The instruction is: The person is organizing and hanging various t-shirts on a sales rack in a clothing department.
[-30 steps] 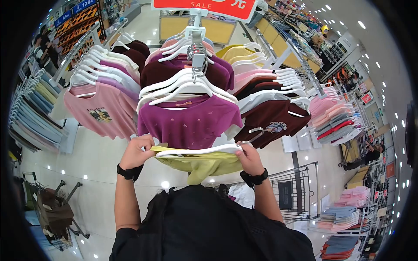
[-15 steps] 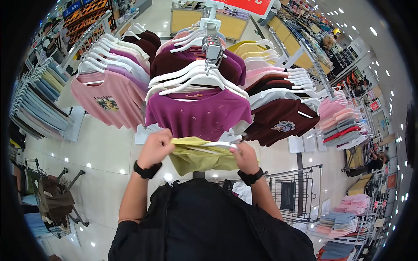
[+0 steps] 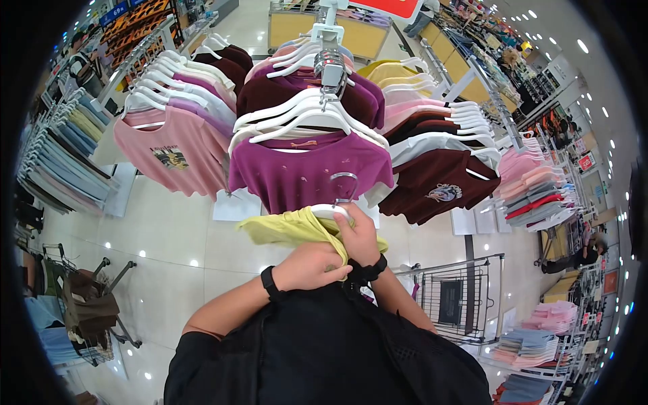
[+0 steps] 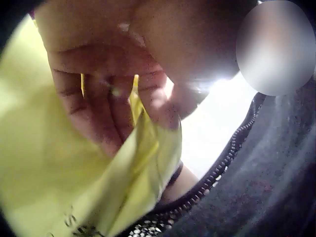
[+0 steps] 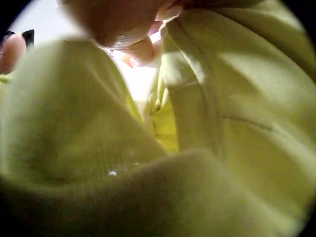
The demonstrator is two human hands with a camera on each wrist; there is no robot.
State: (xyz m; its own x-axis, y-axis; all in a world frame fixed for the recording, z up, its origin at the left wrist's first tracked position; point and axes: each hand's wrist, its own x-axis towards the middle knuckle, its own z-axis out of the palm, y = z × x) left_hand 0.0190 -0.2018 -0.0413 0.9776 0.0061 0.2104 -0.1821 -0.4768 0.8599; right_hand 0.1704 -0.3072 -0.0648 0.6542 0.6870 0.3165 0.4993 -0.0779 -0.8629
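Observation:
In the head view a yellow-green shirt (image 3: pixel 283 226) hangs in front of the chest, partly over a white hanger (image 3: pixel 329 211) whose metal hook (image 3: pixel 345 179) points up. My right hand (image 3: pixel 360 235) grips the hanger close under the hook. Crossed over toward the right, my left hand (image 3: pixel 310 264) pinches an edge of the shirt just below the right hand. The left wrist view shows the cloth (image 4: pixel 143 143) caught between thumb and fingers, with dark lettering lower down. Folds of the shirt (image 5: pixel 237 98) fill most of the right wrist view and hide much of the hanger.
Right ahead stands a rack with a purple shirt (image 3: pixel 314 169) at its front. A pink shirt (image 3: pixel 172 145) and a dark maroon shirt (image 3: pixel 442 185) hang to either side. A wire cart (image 3: pixel 462 297) is at the right, and another loaded cart (image 3: pixel 84 304) at the left.
My left hand has moved from the shirt's left end across to the right, drawing its edge along. The right hand has shifted from the hanger's right end to near the hook, which now stands upright.

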